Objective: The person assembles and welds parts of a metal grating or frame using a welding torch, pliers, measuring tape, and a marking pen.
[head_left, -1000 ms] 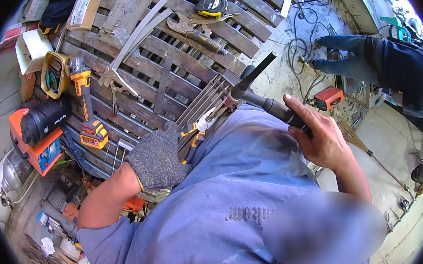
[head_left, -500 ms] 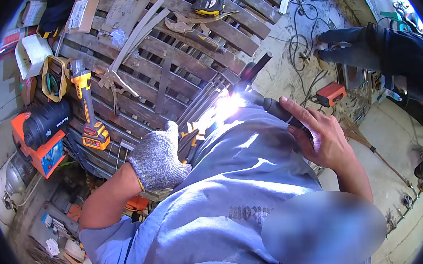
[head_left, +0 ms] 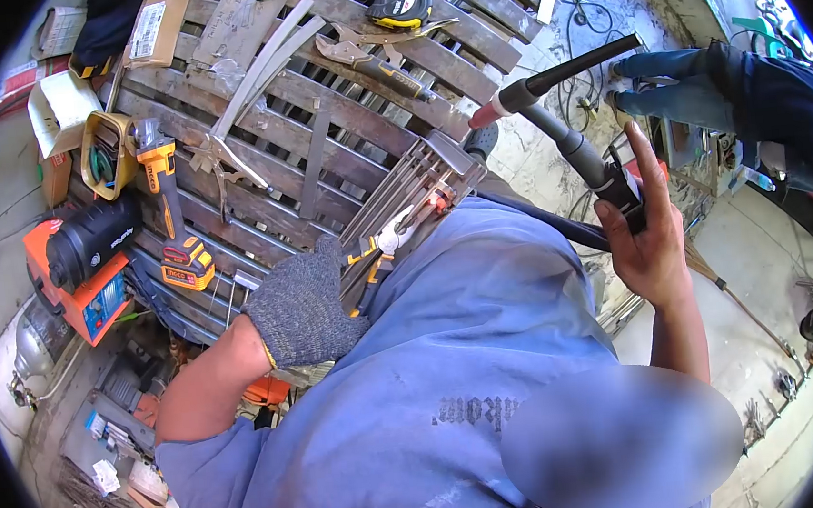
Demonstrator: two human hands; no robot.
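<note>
My right hand grips the black handle of a welding torch, lifted away from the work with its reddish tip pointing left. A small metal grid piece lies on the slatted workbench, and a spot on its near edge glows orange. My left hand, in a grey knit glove, rests on the bench edge beside yellow-handled pliers; whether it holds anything is hidden by the blue shirt.
On the bench lie an angle grinder, a tape measure, locking pliers and metal strips. An orange machine stands at left. Another person crouches at right among cables.
The welding arc that flashed half a second ago has gone out. My right hand has raised the torch up and to the right, off the grid piece. The left hand stayed put.
</note>
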